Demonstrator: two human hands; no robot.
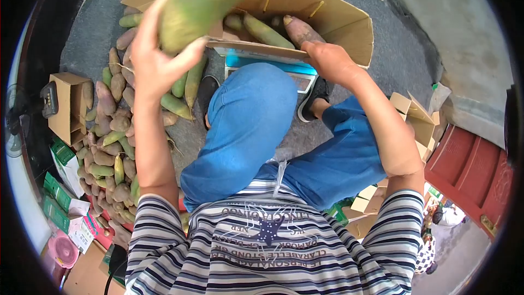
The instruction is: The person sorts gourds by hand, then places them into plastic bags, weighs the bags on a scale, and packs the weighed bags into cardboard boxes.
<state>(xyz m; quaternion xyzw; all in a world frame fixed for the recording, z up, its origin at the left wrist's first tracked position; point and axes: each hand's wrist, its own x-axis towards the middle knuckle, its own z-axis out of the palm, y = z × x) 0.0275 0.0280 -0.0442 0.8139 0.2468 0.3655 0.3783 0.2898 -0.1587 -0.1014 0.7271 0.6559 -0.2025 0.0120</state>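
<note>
A large green radish (199, 8), blurred by motion, is gripped in my left hand (155, 57), fingers and thumb around its lower end. It is raised in front of the left part of a long open cardboard box (341, 19). My right hand (333, 63) closes over the box's near wall at its right half. Just behind those fingers, a purplish radish (300, 31) lies in the box, with a long green radish (267, 31) beside it. Under the box shows a blue-and-white device with a panel (302, 82), partly hidden by my knee.
A big heap of green and purplish radishes (112, 153) spreads over the floor on my left. Beyond it stand a small cardboard box (68, 104) and green-white cartons (57, 196). Opened cardboard boxes (417, 117) are at my right, near a red door (464, 169). Other people (448, 216) appear behind.
</note>
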